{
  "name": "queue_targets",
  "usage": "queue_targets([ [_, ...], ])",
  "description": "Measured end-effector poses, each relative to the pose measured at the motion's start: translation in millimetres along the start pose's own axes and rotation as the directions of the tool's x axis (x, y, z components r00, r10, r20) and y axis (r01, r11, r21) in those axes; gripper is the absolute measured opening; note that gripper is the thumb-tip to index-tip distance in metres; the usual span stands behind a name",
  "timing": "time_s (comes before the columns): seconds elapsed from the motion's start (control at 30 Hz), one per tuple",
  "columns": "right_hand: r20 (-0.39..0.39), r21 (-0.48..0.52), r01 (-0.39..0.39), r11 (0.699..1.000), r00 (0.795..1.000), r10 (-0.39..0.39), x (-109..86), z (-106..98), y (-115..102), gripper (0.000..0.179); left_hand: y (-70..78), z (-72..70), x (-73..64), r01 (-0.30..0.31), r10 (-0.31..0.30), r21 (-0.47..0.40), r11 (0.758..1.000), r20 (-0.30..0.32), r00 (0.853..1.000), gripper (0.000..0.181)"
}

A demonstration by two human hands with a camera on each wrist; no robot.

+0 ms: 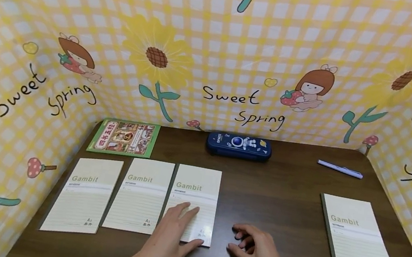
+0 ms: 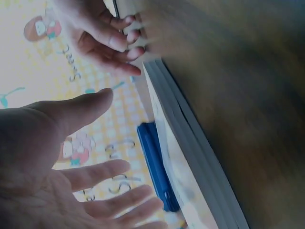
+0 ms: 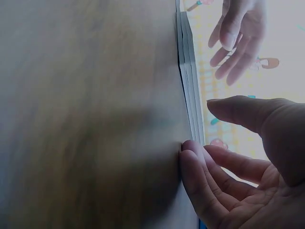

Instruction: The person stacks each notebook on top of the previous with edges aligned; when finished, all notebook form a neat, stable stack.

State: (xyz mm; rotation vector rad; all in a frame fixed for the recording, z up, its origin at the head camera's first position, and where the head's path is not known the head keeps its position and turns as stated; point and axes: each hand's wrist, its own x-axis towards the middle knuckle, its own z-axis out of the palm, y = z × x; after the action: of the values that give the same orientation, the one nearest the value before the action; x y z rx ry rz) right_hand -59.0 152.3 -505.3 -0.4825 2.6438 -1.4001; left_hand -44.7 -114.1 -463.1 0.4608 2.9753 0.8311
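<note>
- Head view: you face a dark wood-grain table [image 1: 272,193], walled by a yellow checked "Sweet Spring" cloth [image 1: 214,26] behind and at both sides.
- Nearest your hands lies the third Gambit notebook [image 1: 204,198], flat, left of centre. Your left hand [image 1: 170,237] covers its lower left part — fingers loosely spread, grasping nothing; whether the fingertips touch the cover you cannot tell.
- Your right hand [image 1: 260,254] is just right of that notebook, over the table, its fingers loosely bent with a gap to the thumb, free of any object.
- Beside the third notebook, in a row to its left, lie the second Gambit notebook [image 1: 141,199] and the leftmost Gambit notebook [image 1: 83,197], with narrow gaps between them.
- Well apart, beyond your right hand, lies the far-right Gambit notebook [image 1: 359,242], slightly angled.
- Behind the left part of the row sits the green-edged 四书五经 book [image 1: 123,138].
- At the back right you have a lavender pen [image 1: 340,169], lying slantwise.
- As for containers, the navy SPACE astronaut pencil case [image 1: 238,147] stands at the back edge, near the cloth. Its lid is down — you cannot see what it holds.
</note>
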Motion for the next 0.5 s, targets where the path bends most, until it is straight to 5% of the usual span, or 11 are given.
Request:
queue_targets([
  [0.2,-0.031,-0.051,-0.06,0.997,0.998,0.059,-7.4,-13.3,7.0,0.035,11.5,11.0,10.7,-0.167,0.166,0.006,0.986,0.083,0.983,0.063],
  [0.5,-0.068,-0.092,-0.147,0.985,0.988,0.141,-20.3,-36.8,17.3,0.034,26.4,29.9,26.4,-0.398,0.377,0.096,0.912,0.181,0.908,0.059],
])
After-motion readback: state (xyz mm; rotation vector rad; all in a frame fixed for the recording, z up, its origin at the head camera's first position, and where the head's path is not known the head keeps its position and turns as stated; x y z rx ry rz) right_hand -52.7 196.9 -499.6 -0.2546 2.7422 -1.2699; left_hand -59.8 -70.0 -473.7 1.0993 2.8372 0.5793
